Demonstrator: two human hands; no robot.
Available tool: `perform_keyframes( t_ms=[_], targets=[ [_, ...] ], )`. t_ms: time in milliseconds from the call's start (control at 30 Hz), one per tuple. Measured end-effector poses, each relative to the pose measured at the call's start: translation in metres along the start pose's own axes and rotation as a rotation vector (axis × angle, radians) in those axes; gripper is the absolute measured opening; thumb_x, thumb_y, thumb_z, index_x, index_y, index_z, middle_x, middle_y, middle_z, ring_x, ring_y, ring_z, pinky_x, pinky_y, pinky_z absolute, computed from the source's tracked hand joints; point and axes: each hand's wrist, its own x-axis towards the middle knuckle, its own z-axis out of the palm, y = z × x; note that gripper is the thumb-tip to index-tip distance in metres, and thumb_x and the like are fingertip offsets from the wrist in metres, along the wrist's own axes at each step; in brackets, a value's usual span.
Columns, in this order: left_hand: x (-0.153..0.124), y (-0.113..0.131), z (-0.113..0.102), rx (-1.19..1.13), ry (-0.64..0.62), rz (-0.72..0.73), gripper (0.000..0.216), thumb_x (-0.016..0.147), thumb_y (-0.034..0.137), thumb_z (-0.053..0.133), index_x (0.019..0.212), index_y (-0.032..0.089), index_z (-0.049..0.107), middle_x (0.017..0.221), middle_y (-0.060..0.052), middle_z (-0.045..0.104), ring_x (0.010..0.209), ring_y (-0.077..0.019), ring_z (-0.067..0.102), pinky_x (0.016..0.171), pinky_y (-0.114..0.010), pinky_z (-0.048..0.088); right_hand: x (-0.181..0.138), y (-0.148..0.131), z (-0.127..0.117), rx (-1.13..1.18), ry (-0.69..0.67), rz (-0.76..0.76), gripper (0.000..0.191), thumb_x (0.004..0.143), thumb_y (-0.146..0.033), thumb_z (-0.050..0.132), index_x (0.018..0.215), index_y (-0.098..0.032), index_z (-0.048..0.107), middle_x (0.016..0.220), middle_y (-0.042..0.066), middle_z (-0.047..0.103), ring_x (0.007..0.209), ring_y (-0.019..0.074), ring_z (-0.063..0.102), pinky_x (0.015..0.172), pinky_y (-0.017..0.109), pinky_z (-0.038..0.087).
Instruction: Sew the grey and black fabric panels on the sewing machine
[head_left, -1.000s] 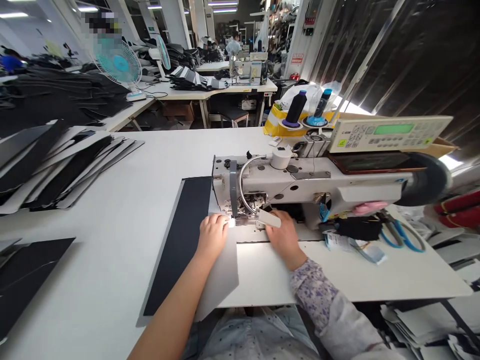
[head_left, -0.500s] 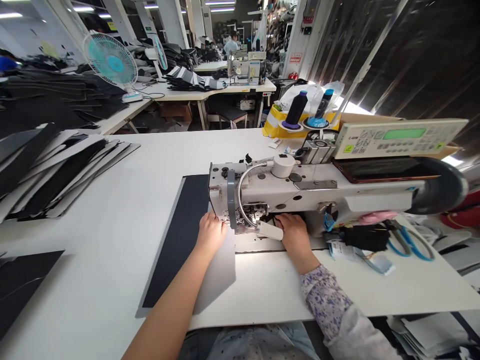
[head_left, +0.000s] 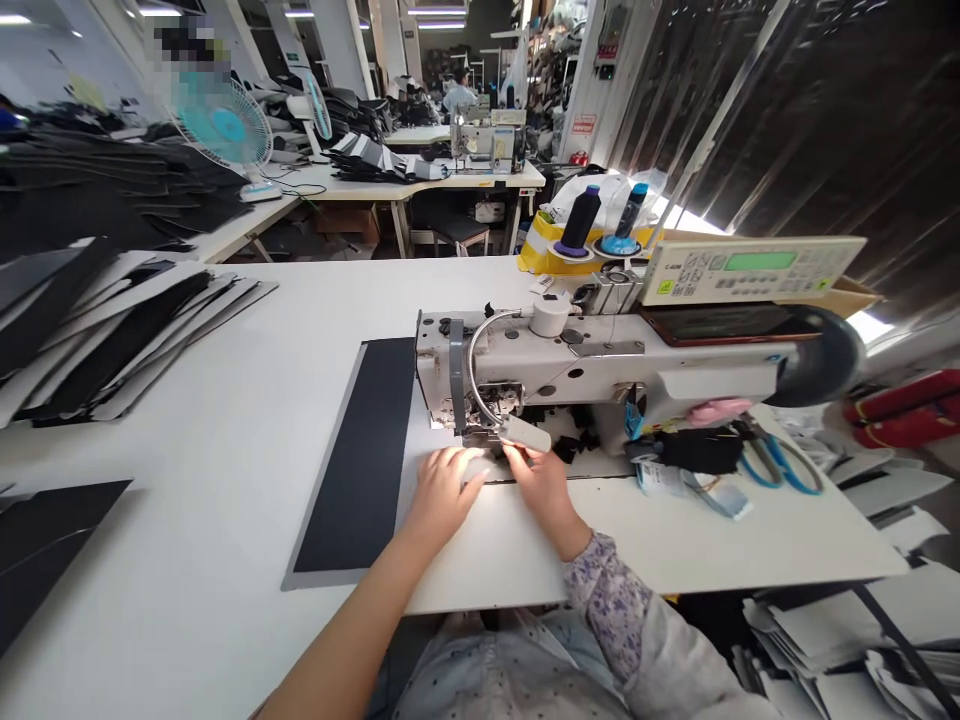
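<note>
My left hand (head_left: 444, 492) lies on the grey edge of a flat dark panel (head_left: 360, 455), fingers stretched out and slightly spread just in front of the sewing machine's needle area. The panel reaches left from under the head of the sewing machine (head_left: 517, 350). My right hand (head_left: 546, 492) is at the near side of the machine bed, its thumb and forefinger drawn together below the small white lamp (head_left: 525, 433). What those fingers pinch is too small to make out. Black scraps (head_left: 577, 435) lie on the bed behind my right hand.
Stacked grey and black pieces (head_left: 135, 330) lie at the left, with another dark panel (head_left: 52, 550) nearer. Blue-handled scissors (head_left: 784, 465) rest at the right. Thread cones (head_left: 579, 222) and a control panel (head_left: 754, 270) stand behind the machine. A person (head_left: 459, 92) is far back.
My right hand has come out from beside the needle area towards me and to the left. My left hand has slid nearer and flattened onto the panel's grey edge.
</note>
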Motion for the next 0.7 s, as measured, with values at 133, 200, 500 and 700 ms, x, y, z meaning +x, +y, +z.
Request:
perform_keyframes(
  t_ms=[133, 200, 500, 700],
  targets=[
    [0.022, 0.017, 0.014, -0.148, -0.028, -0.072, 0.025, 0.091, 0.034, 0.046, 0.09, 0.021, 0.067, 0.092, -0.003, 0.069, 0.09, -0.0193, 0.06, 0.085, -0.033, 0.043, -0.003, -0.005, 0.004, 0.074, 0.013, 0.068, 0.024, 0.082, -0.036, 0.055, 0.091, -0.023, 0.074, 0.092, 0.005, 0.074, 0.088, 0.0237, 0.067, 0.083, 0.038, 0.052],
    [0.035, 0.023, 0.023, -0.176, -0.031, -0.077, 0.022, 0.09, 0.031, 0.049, 0.081, 0.02, 0.067, 0.088, -0.002, 0.07, 0.086, -0.0182, 0.061, 0.082, -0.031, 0.043, 0.001, 0.002, -0.005, 0.028, 0.112, 0.088, 0.025, 0.08, -0.036, 0.056, 0.089, -0.021, 0.073, 0.087, 0.006, 0.073, 0.084, 0.0236, 0.065, 0.08, 0.038, 0.052],
    [0.052, 0.043, 0.041, -0.092, -0.038, -0.174, 0.021, 0.088, 0.023, 0.047, 0.089, 0.019, 0.068, 0.092, -0.007, 0.07, 0.09, -0.0217, 0.064, 0.084, -0.033, 0.046, 0.003, 0.02, -0.038, 0.335, 0.262, 0.235, 0.033, 0.075, -0.044, 0.062, 0.094, -0.018, 0.067, 0.089, 0.007, 0.071, 0.077, 0.0192, 0.064, 0.072, 0.035, 0.054],
    [0.03, 0.042, 0.015, -0.383, -0.19, -0.079, 0.023, 0.081, 0.023, 0.047, 0.078, 0.02, 0.069, 0.083, -0.002, 0.069, 0.08, -0.017, 0.062, 0.073, -0.028, 0.049, -0.013, 0.005, -0.015, 0.453, 0.055, 0.266, 0.026, 0.075, -0.042, 0.064, 0.089, -0.02, 0.067, 0.084, 0.004, 0.071, 0.075, 0.0187, 0.065, 0.073, 0.034, 0.055]
  ],
)
